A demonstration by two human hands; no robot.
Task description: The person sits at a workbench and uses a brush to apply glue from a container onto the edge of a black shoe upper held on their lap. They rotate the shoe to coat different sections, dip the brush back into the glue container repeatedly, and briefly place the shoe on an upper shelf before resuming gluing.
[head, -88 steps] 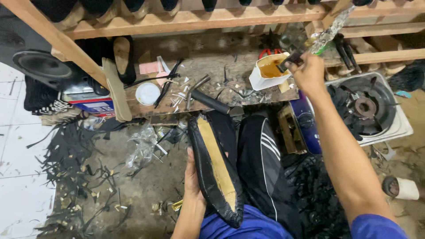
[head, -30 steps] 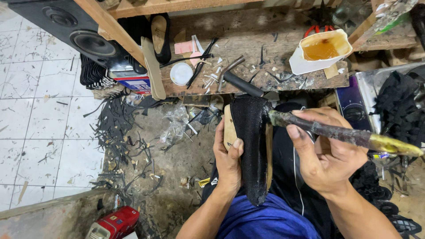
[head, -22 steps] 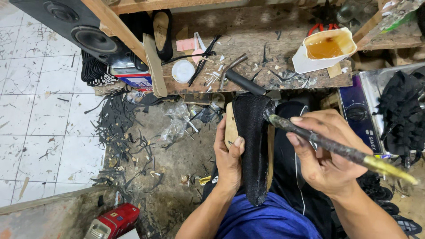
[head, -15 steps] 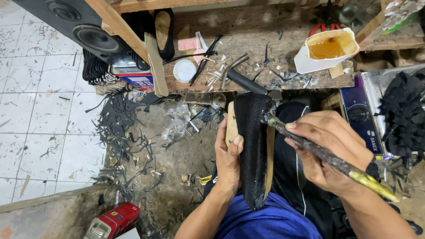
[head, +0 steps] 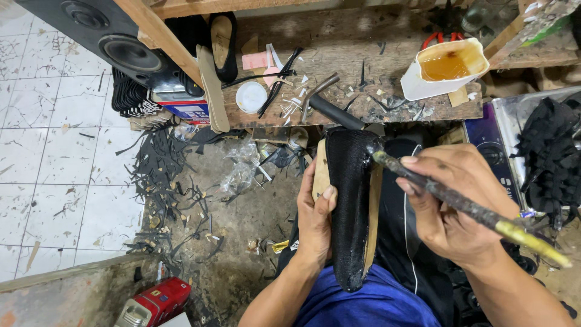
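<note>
At frame centre, the left hand (head: 316, 213) grips the black shoe sole (head: 350, 206) by its edge. The right hand (head: 455, 206) clasps a glue-caked brush (head: 466, 206), tip touching the sole's glossy upper end.

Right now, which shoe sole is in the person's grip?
The black textured sole on the lap, left hand holding its edge; the tan sole leans untouched against the wooden bench.

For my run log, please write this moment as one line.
left hand: steadies black sole on lap | right hand: holds brush, tip on sole's top end | glue tub: on bench
</note>
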